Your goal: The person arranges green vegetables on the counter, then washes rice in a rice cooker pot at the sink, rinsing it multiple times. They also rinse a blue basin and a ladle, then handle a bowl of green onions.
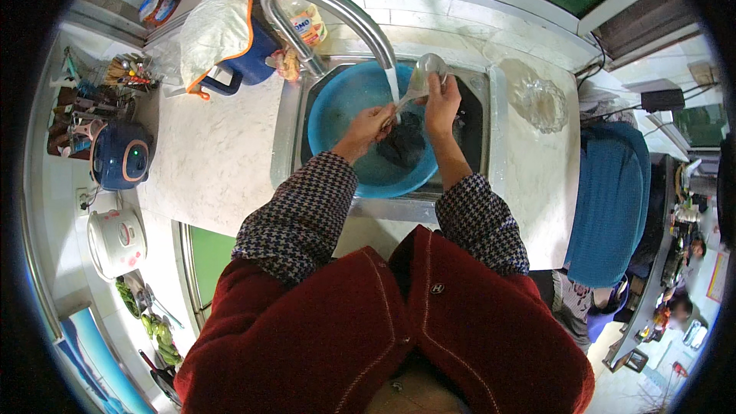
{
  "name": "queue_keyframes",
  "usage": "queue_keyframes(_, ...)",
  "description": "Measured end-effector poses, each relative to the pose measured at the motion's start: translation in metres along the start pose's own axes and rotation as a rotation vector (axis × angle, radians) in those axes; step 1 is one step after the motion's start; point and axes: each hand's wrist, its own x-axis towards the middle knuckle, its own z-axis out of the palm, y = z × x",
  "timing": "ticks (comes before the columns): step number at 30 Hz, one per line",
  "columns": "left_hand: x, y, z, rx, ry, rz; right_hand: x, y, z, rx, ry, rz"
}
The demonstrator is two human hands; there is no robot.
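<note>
Below me a blue plastic basin (322, 155) sits in a stainless steel sink (290, 132). Water (394, 83) runs from the curved steel faucet (345, 3) into it. My right hand (441, 104) grips a clear vessel (430, 68), apparently a stemmed glass, by its wide rounded end. The narrow part slants down to the left, and my left hand (371, 129) has its fingers closed around that end beside the stream. Under my hands a dark item (405, 141), perhaps cloth, lies in the basin; its form is unclear.
Left of the sink are a blue pitcher (261, 66) under a light cloth (215, 34), and an OMO bottle (307, 26). A dark blue rice cooker (121, 155) stands farther left. At right are a clear scalloped glass dish (540, 104) and a blue cloth cover (609, 201).
</note>
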Motion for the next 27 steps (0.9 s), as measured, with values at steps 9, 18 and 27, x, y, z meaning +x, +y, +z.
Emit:
queue_keyframes(9,-0.012,-0.02,-0.003,-0.54,-0.06,-0.04,-0.049,0.031,0.041,0.22,-0.291,0.328)
queue_keyframes(18,0.059,-0.046,-0.035,-0.191,0.74,0.299,-0.03,0.003,0.037,0.323,-0.102,0.274)
queue_keyframes(27,0.067,0.051,-0.171,0.01,0.994,0.455,-0.058,-0.026,0.0,0.028,-0.607,0.466)
